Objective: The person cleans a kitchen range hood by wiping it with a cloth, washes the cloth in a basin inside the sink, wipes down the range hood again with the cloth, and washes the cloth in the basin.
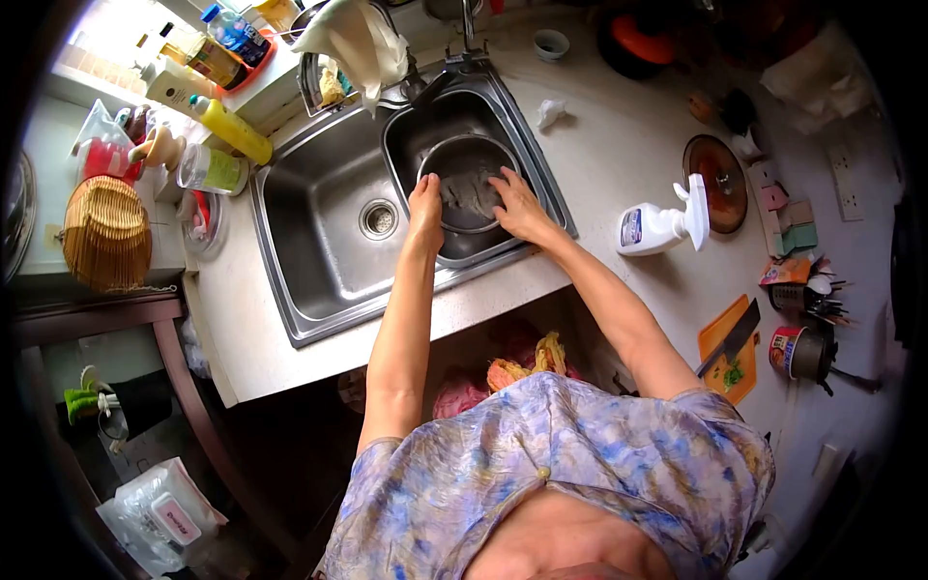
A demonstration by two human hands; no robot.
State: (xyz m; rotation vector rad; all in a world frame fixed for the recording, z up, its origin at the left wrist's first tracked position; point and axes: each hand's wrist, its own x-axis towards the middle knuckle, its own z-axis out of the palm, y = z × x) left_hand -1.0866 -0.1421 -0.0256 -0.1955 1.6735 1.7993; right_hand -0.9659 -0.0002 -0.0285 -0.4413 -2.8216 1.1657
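Note:
A round metal basin (490,143) sits in the right bowl of the double steel sink (319,242). Inside it lies a grey, wet-looking cloth (472,191). My left hand (426,205) is at the basin's left rim, its fingers close together around the edge. At the basin's right side, my right hand (517,205) reaches in with fingers spread, the tips at the cloth's right edge. Whether those tips press on the cloth is not clear. The faucet (469,39) stands behind the right bowl.
A white spray bottle (648,229) stands right of the sink, near a brown glass lid (715,179). Farther right, a knife (739,333) lies on an orange cutting board (713,338). A yellow bottle (232,128) and a clear tub (213,169) are at the sink's left.

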